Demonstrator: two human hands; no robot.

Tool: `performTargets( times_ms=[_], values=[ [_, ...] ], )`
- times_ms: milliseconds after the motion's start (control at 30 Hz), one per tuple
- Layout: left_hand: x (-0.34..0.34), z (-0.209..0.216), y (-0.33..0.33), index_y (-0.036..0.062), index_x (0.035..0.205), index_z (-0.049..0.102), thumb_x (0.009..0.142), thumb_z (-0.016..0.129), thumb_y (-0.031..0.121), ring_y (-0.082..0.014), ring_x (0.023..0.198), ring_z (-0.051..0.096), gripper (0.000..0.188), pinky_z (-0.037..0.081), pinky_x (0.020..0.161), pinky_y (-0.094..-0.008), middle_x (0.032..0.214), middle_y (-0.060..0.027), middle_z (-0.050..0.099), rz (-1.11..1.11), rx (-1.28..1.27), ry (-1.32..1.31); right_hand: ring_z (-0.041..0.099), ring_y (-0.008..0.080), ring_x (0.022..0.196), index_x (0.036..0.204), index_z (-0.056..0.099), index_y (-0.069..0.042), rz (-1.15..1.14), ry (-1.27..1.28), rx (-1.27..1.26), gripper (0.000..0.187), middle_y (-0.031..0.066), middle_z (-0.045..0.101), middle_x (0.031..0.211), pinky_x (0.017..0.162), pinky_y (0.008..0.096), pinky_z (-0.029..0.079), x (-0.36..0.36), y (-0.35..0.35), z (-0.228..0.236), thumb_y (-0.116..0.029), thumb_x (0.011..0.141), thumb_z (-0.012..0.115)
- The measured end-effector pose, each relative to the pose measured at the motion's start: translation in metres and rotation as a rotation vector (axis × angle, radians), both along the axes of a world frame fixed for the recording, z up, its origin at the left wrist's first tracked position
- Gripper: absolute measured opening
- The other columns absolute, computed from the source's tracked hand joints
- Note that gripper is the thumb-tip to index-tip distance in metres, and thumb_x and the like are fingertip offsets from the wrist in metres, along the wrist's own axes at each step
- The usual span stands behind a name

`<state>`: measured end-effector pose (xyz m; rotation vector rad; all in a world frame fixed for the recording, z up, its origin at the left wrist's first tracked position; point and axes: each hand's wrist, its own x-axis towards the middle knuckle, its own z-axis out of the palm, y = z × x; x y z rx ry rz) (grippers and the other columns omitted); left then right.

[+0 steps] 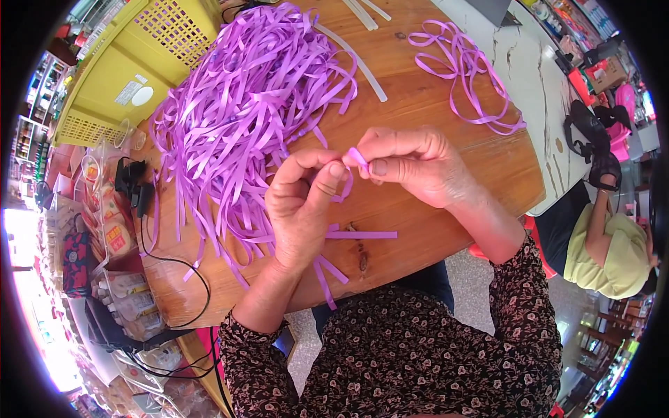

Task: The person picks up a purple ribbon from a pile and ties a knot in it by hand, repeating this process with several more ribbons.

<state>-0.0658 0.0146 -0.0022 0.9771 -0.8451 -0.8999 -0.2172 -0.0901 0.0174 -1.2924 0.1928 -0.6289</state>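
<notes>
Above the wooden table (446,209), both my hands meet at a short folded loop of purple ribbon (357,159). My right hand (421,164) pinches this loop between thumb and forefinger. My left hand (303,198) has its thumb and forefinger pressed together on the ribbon beside it, and a strand hangs below those fingertips. A large tangled heap of purple ribbons (244,111) lies just beyond and left of my left hand. Loose ribbon ends stick out from under my left wrist toward the near table edge.
A yellow crate (104,83) stands at the far left. Separate purple ribbons (463,80) lie in loops at the far right, beside a white marbled surface (550,125). Pale strips (366,70) rest near the heap. A black cable (202,279) crosses the left edge. Another person (606,237) is at right.
</notes>
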Motion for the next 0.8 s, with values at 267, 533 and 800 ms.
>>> performTargets(
  times_ms=[267,533,800],
  values=[
    [-0.008,-0.003,-0.003,0.0013,0.099,0.063,0.089,0.060,0.002,-0.0036,0.068,0.049,0.011,0.041,0.062,-0.0174,0.080,0.0011,0.059,0.044,-0.015,-0.080,0.057,0.0143,0.076,0.107,0.067,-0.005,-0.392,0.055,-0.768,0.029,0.0051,0.062,0.087,0.061,0.0250,0.046,0.008,0.007,-0.010,0.005,0.080,0.065],
    [-0.011,0.002,-0.001,0.0016,0.100,0.063,0.088,0.062,0.002,-0.0032,0.068,0.049,0.012,0.041,0.062,-0.0172,0.078,0.0028,0.059,0.020,0.079,0.085,0.056,0.0180,0.067,0.099,0.068,-0.006,-0.563,0.072,-1.123,0.031,0.0041,0.062,0.083,0.057,0.0273,0.045,0.014,0.005,-0.012,0.006,0.071,0.072],
    [-0.004,0.006,0.004,-0.0007,0.094,0.062,0.089,0.060,0.003,-0.0042,0.067,0.049,0.007,0.040,0.062,-0.0185,0.078,0.0007,0.059,-0.133,0.096,0.340,0.062,0.0166,0.080,0.103,0.062,-0.004,-0.318,0.247,-0.471,0.024,0.0060,0.064,0.085,0.069,0.0278,0.050,0.011,0.014,-0.006,0.001,0.080,0.067]
  ],
)
